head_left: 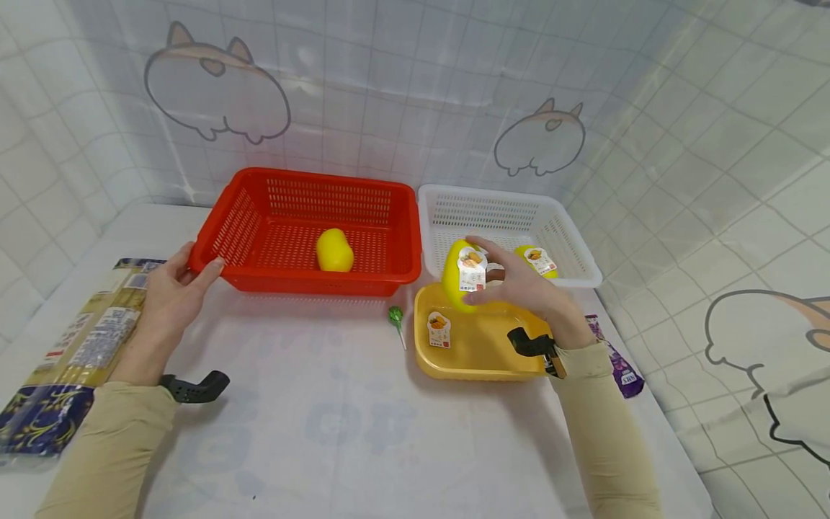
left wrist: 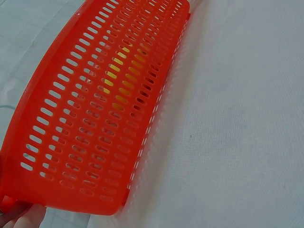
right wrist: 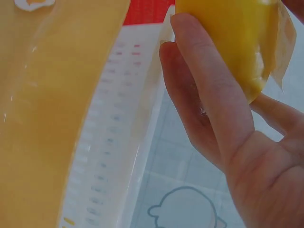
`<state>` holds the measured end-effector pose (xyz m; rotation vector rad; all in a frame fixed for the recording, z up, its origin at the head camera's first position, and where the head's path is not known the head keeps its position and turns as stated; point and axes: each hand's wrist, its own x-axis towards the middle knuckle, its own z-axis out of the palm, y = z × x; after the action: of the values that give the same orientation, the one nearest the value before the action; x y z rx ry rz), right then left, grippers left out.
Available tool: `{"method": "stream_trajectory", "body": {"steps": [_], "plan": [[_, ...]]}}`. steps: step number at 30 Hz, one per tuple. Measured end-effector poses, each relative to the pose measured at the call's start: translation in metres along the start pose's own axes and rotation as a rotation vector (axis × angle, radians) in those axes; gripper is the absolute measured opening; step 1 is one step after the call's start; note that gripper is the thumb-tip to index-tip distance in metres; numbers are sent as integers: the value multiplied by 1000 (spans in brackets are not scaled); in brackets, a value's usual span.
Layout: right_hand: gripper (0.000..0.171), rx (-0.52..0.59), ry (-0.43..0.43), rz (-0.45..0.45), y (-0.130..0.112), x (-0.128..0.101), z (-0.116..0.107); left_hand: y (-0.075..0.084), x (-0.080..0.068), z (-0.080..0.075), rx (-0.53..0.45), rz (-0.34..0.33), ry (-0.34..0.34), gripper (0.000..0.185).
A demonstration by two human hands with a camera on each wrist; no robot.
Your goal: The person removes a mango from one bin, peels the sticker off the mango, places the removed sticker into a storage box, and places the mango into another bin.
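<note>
My right hand (head_left: pixel 512 285) holds a yellow jelly cup (head_left: pixel 462 276) with a fruit label, lifted above the yellow tray (head_left: pixel 480 360); the wrist view shows fingers (right wrist: pixel 209 90) curled round the yellow cup (right wrist: pixel 228 38). Another labelled cup (head_left: pixel 439 329) lies in the tray. A third cup (head_left: pixel 537 261) lies in the white basket (head_left: pixel 499 209). A plain yellow cup (head_left: pixel 334 250) sits in the red basket (head_left: pixel 311 194). My left hand (head_left: pixel 175 285) grips the red basket's front left corner (left wrist: pixel 28 190).
A green lollipop (head_left: pixel 396 317) lies on the white table between the baskets and tray. Noodle packets (head_left: pixel 78 346) lie at the left edge. A purple wrapper (head_left: pixel 619 364) lies right of the tray. A tiled wall stands behind.
</note>
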<state>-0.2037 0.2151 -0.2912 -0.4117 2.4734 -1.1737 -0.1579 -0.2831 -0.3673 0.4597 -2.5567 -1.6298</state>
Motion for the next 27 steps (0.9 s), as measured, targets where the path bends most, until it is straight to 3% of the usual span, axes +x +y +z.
{"method": "stream_trajectory", "body": {"steps": [19, 27], "plan": [[95, 138, -71, -8, -13, -13, 38, 1, 2, -1, -5, -6, -10, 90], [96, 95, -95, -2, -14, -14, 56, 0, 1, -1, -11, -17, -6, 89]]}}
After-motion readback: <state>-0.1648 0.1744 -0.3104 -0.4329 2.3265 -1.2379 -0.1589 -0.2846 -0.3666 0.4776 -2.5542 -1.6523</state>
